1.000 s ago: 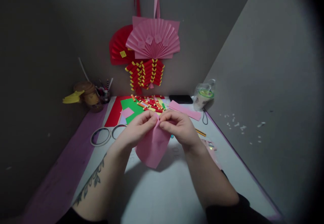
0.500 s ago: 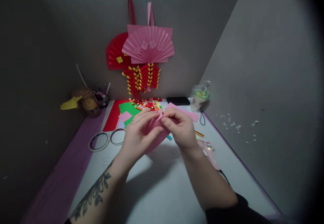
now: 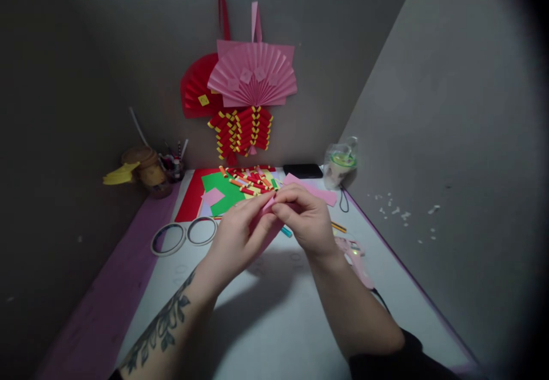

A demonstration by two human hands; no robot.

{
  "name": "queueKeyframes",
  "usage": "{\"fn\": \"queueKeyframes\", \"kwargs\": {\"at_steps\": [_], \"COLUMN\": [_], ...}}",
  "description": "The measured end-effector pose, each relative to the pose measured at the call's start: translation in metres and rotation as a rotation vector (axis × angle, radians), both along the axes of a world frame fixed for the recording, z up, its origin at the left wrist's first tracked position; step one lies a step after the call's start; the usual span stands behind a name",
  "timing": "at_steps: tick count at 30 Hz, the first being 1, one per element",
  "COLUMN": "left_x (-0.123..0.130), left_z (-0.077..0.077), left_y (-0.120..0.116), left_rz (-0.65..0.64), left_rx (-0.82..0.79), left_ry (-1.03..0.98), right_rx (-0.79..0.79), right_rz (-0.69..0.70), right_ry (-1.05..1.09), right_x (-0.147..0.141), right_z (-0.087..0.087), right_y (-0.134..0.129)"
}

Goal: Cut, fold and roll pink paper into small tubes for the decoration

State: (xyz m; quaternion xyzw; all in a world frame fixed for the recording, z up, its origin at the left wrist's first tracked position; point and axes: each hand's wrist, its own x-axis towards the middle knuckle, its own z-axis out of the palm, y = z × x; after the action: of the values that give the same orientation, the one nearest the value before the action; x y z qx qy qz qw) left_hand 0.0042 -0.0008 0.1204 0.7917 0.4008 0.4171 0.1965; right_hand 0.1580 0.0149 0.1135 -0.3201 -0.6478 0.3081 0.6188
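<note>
Above the middle of the table, a piece of pink paper (image 3: 269,204) is pinched between both hands. My left hand (image 3: 240,228) is closed on its left side, thumb below and fingers above. At the paper's right end my right hand (image 3: 304,214) grips it between thumb and bent forefinger. Most of the sheet is hidden behind the fingers and the left palm. Just beyond the hands lie several small rolled paper tubes (image 3: 253,183) in red, orange and yellow. A blue tube (image 3: 286,232) shows under the right hand.
Two tape rolls (image 3: 168,240) lie at the left. A pink glue gun (image 3: 358,262) sits right of my forearm. Green paper (image 3: 223,188), a black phone (image 3: 302,171), a bagged cup (image 3: 340,165) and a brown cup (image 3: 148,171) stand or lie behind. A pink paper fan (image 3: 257,76) hangs on the wall.
The pink paper has been turned or folded inward, so less of it shows below and between my hands. Both hands stay in nearly the same place, the left fingers curling closer to the right.
</note>
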Motion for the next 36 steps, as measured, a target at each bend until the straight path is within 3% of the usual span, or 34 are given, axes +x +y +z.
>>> {"fn": "queueKeyframes", "kwargs": {"at_steps": [10, 18, 23, 26, 36], "left_x": [0.0, -0.051, -0.041, -0.029, -0.026], "left_z": [0.001, 0.002, 0.001, 0.0, 0.002], "left_y": [0.0, 0.027, 0.025, 0.02, 0.018], "left_rz": [-0.044, 0.107, 0.053, -0.036, -0.056], "left_rx": [-0.081, -0.127, -0.156, -0.268, -0.456], "left_ry": [0.009, -0.104, -0.175, -0.245, -0.326], "right_rx": [0.028, -0.031, -0.089, -0.102, -0.073], "right_rz": [-0.029, -0.275, -0.151, -0.073, -0.117], "right_ry": [-0.022, 0.139, 0.071, -0.012, -0.01], "right_x": [0.0, 0.014, 0.012, 0.005, -0.001], "right_z": [0.001, -0.011, -0.011, -0.008, -0.009], "right_y": [-0.003, 0.018, 0.015, 0.008, 0.005]}}
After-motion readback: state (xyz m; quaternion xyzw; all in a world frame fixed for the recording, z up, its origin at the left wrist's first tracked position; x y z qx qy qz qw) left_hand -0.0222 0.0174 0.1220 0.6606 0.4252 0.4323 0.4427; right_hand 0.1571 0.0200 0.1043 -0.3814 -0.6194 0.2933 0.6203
